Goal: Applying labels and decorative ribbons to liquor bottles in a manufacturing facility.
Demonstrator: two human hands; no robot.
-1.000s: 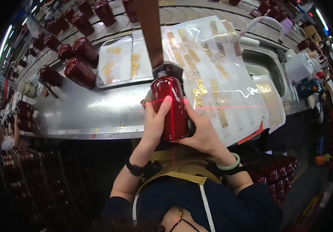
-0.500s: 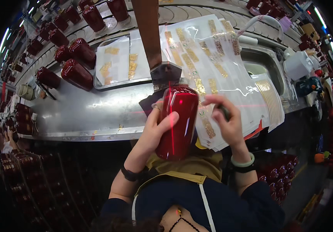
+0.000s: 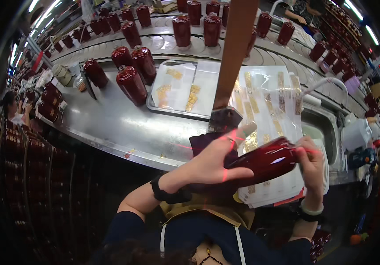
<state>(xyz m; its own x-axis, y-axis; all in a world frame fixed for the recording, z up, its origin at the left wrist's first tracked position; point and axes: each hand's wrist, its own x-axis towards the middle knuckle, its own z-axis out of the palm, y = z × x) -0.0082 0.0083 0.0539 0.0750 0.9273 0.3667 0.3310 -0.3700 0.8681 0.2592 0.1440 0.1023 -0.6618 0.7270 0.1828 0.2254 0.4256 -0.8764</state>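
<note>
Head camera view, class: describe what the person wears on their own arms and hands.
Bare left hand, a black band at its wrist. Bare right hand, a pale ring-shaped bracelet above a dark band at its wrist. Dark blue short sleeves on the upper arms; no gloves.

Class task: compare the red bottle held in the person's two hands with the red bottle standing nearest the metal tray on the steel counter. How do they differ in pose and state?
The held bottle lies tilted on its side; the counter bottle stands upright. The held bottle is gripped by the left hand and right hand; the counter bottle stands untouched beside the tray. Both are glossy dark red and look alike in shape.
</note>
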